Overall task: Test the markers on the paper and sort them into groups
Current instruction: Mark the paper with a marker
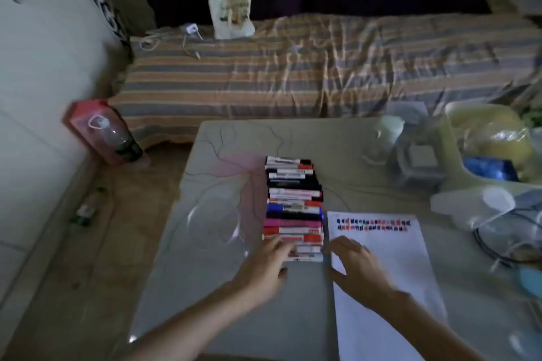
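Roughly 15 plastic markers (294, 208) in one side-by-side row, count blurry. 1 white paper sheet (384, 281), 2 rows of red/black test marks (372, 225). 2 hands: left hand (264, 269), right hand (356, 267).

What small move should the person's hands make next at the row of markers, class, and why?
Probably lift the nearest marker for testing. Both hands already sit at the near end of the marker row: the left hand touches it, the right hand rests over the paper, which has test marks only along its top.
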Tool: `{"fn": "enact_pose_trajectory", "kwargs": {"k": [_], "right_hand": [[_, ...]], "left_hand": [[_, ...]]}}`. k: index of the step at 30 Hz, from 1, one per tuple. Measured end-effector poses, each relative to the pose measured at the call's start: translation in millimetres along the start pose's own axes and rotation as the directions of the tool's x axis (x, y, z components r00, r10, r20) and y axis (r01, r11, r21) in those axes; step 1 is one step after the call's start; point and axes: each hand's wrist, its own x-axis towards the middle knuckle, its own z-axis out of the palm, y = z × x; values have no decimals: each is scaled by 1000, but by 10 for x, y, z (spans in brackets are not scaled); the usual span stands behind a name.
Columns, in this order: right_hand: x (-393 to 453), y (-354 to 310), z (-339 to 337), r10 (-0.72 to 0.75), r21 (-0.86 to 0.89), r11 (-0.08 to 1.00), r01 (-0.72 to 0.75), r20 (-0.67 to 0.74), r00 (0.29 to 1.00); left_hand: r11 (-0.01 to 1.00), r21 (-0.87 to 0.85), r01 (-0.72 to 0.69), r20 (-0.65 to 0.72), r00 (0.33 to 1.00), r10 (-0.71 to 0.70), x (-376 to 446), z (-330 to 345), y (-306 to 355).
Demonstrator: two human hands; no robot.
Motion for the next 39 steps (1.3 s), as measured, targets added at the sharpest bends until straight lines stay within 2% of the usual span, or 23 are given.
{"fn": "enact_pose_trajectory", "kwargs": {"k": [2,4,7,11,14,17,18,20,21,22,24,25,26,27,33,39], "right_hand": [[104,112,270,-94,-72,994,84,-148,984],[172,138,450,-131,-117,987,110,-192,973],[138,148,716,-167,-180,976,122,-268,949],[84,83,828,-126,-209,976,63,-305,944],[8,4,819,-173,-286,956,70,-354,919],[-182,-127,478,-139,-152,984,95,-308,941],[-270,-157,347,-99,-61,994,86,-256,962],[-459,-238,98,-27,226,971,79,-225,974],[-564,-292,-25,31,412,908,80,-257,966],[-681,-373,-143,101,593,800,91,-282,954],[-881,-568,-285,259,886,457,78,-216,941],[-960,-683,-317,313,953,296,56,-153,937],[-1037,-798,-321,345,978,205,46,-116,931],[-1091,-888,-305,355,982,180,48,-110,928],[-1270,-1066,-162,319,950,294,106,-202,926],[-1218,-957,-143,266,907,396,145,-265,927]], "left_hand": [[993,108,-44,-73,996,52,109,189,-115],[974,221,-40,-163,983,78,166,323,-270],[934,358,-24,-214,971,107,87,530,-421],[964,263,34,-314,948,52,-20,659,-464],[973,232,-18,-336,937,97,-91,669,-448],[987,69,-146,-339,927,161,-171,426,-341],[983,10,-184,-340,924,176,-214,301,-264],[967,-111,-229,-363,915,175,-307,66,-90],[956,-174,-238,-377,913,159,-356,-30,23],[942,-228,-246,-384,912,145,-405,-108,141],[915,-295,-275,-390,909,147,-519,-176,401],[904,-311,-293,-402,902,154,-572,-173,530],[895,-317,-315,-418,893,167,-629,-148,648],[887,-312,-339,-436,881,184,-681,-113,744],[897,-272,-348,-377,896,233,-948,-36,880],[853,-461,-246,-188,966,177,-824,-27,794]]}}
